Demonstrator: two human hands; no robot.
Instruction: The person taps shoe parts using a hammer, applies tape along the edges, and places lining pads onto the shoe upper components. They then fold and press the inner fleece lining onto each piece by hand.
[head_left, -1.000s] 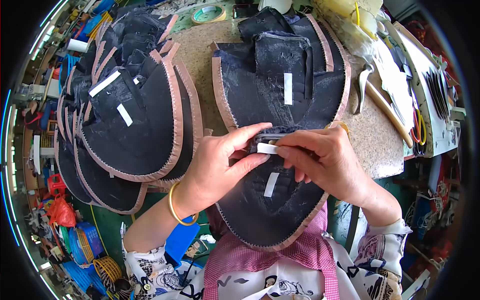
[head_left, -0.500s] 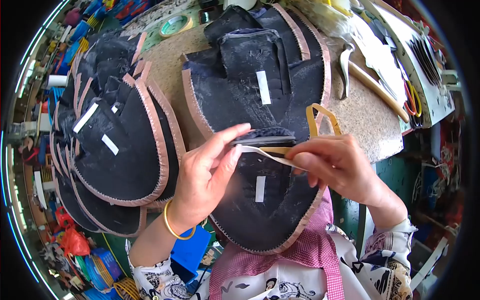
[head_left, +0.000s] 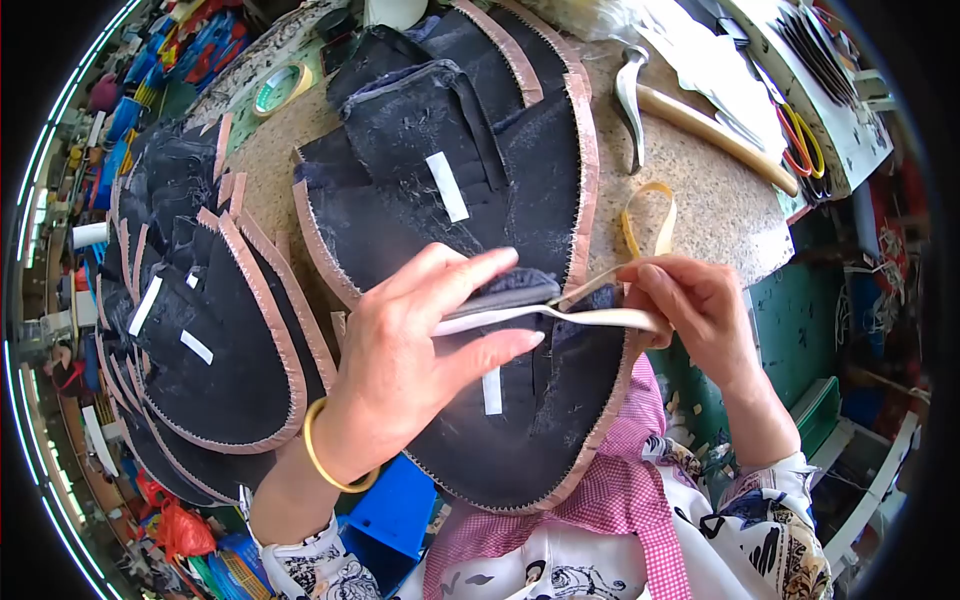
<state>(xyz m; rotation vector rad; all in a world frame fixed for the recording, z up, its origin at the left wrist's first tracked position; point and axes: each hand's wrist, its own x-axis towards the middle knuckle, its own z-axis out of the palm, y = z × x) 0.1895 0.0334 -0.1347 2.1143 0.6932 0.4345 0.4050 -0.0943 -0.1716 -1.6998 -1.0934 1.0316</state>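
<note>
A black piece with a pink zigzag-stitched edge [head_left: 520, 440] lies in front of me, its lower end over the checked apron. My left hand [head_left: 400, 345] is at the folded upper end of this piece, thumb and fingers apart around the fold, with a white strip [head_left: 490, 319] running between them. Pinched in my right hand [head_left: 690, 300] is the strip's right end, together with a yellowish tape [head_left: 664, 225] that loops up behind the fingers. A short white label [head_left: 492, 391] sits on the black surface below the fold.
Beyond my hands lie more black pieces [head_left: 400, 230]; another stack [head_left: 210, 380] stands at the left. A hammer [head_left: 715, 135], white sheets and scissors' coloured handles are at the upper right. A tape roll [head_left: 283, 89] lies at the back. Below is a blue bin [head_left: 395, 510].
The view has shifted, so the pieces appear further left. My right hand has drawn the white strip out to the right, and my left fingers have spread from their earlier pinch.
</note>
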